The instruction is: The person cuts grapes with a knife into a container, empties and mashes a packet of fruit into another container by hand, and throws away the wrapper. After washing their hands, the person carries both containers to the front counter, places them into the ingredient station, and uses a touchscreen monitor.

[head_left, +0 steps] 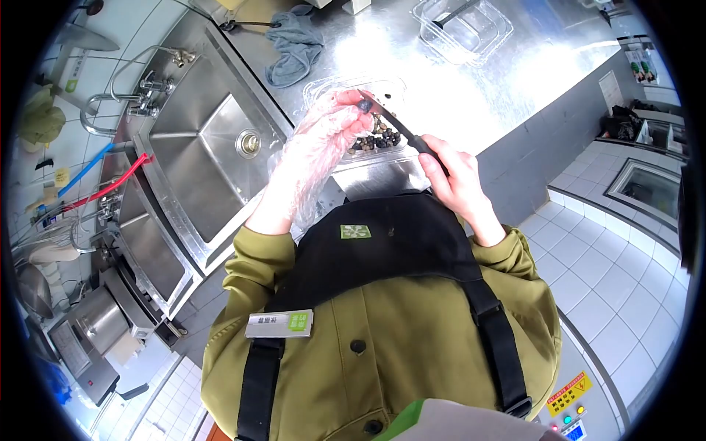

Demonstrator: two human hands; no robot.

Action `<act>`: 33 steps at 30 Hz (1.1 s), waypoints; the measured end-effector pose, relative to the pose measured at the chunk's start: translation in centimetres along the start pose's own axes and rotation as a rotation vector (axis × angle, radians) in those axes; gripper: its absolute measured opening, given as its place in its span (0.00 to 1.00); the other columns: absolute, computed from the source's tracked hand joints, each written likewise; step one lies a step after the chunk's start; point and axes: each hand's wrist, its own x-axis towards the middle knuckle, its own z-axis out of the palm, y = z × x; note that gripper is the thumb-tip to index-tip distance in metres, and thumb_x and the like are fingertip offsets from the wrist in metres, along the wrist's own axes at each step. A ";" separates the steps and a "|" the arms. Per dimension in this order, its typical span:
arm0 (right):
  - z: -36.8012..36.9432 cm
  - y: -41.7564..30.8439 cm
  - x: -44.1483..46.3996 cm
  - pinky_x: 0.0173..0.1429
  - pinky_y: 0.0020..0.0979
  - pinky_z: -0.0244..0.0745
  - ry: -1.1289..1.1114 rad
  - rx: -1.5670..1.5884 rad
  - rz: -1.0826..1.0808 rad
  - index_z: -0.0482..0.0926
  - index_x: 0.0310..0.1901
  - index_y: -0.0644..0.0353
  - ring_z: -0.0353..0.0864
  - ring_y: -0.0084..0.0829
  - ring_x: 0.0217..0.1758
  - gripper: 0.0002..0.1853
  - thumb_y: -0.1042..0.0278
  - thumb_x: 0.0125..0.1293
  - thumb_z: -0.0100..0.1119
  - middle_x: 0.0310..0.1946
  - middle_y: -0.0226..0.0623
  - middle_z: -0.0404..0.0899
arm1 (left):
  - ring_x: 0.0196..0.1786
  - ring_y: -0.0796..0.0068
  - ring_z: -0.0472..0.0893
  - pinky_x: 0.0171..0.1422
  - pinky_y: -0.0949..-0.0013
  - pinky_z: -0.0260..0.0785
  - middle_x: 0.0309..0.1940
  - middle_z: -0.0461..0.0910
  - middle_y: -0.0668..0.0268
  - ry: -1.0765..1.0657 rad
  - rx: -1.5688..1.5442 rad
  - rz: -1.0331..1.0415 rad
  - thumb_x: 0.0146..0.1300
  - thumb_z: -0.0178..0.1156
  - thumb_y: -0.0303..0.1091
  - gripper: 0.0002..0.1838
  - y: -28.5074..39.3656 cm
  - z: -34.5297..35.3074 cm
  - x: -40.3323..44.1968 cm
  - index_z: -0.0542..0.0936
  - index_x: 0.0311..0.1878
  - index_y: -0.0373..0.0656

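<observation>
My left hand (327, 125), in a clear plastic glove, pinches a small dark round piece (364, 106) between its fingertips. My right hand (457, 176) is bare and wrapped round the black handle of a knife (398, 126). The knife's blade points up and left, its tip beside the dark piece; whether it touches I cannot tell. Below both hands sits a clear plastic container (390, 152) on the steel counter. Several small dark and tan pieces (376, 140) lie in it, partly hidden by my left hand and the knife.
Another clear container (482, 55) with a dark-handled utensil stands farther back on the steel counter (448, 95). A grey-blue cloth (294, 45) lies at the back left. To the left is a steel sink (213, 151) with taps (151, 92). White tiles (588, 257) cover the floor at right.
</observation>
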 end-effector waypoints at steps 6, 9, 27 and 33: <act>-0.3 -0.4 0.1 0.24 0.26 0.67 -0.017 0.001 -0.014 0.72 0.41 0.67 0.72 0.31 0.18 0.11 0.76 0.55 0.53 0.19 0.41 0.73 | 0.36 0.73 0.74 0.40 0.80 0.71 0.41 0.69 0.53 -0.025 -0.007 0.008 0.54 0.54 0.23 0.16 0.1 -0.2 0.0 0.66 0.45 0.31; -0.4 -0.2 0.2 0.25 0.26 0.67 -0.018 -0.003 -0.033 0.73 0.42 0.67 0.73 0.31 0.18 0.12 0.76 0.54 0.54 0.19 0.41 0.73 | 0.37 0.72 0.74 0.41 0.79 0.71 0.41 0.70 0.53 0.031 0.011 -0.001 0.54 0.54 0.23 0.15 0.2 -0.2 -0.2 0.66 0.45 0.30; -3.6 -1.0 1.0 0.24 0.25 0.67 -0.127 -0.045 0.021 0.73 0.41 0.68 0.71 0.31 0.18 0.12 0.77 0.53 0.55 0.19 0.43 0.72 | 0.40 0.70 0.75 0.48 0.76 0.69 0.38 0.72 0.55 0.088 0.243 0.129 0.55 0.55 0.27 0.15 1.7 0.5 -0.5 0.69 0.44 0.29; -1.3 -1.4 1.2 0.25 0.25 0.67 -0.070 0.003 0.004 0.73 0.42 0.67 0.71 0.31 0.17 0.12 0.77 0.53 0.55 0.19 0.43 0.72 | 0.40 0.67 0.76 0.48 0.76 0.70 0.39 0.72 0.53 0.125 0.176 0.149 0.55 0.54 0.24 0.14 0.9 0.3 -0.3 0.68 0.44 0.28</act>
